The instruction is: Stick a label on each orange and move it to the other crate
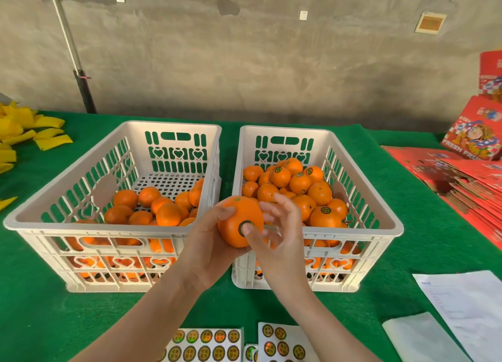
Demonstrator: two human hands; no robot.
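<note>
Orange: held above the gap between left crate and right crate, at their front rims. Left hand cups it, fingers curled round. Right hand: thumb presses label; other fingers spread. Probably firm, light, smooth-skinned; grip its sides, clear of the label.

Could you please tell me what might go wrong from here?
The label is pressed by only the thumb of the right hand onto the curved orange, so an edge may lift or crease. The left hand holds it near the left crate; a slip could drop it in among the unlabelled fruit.
</note>
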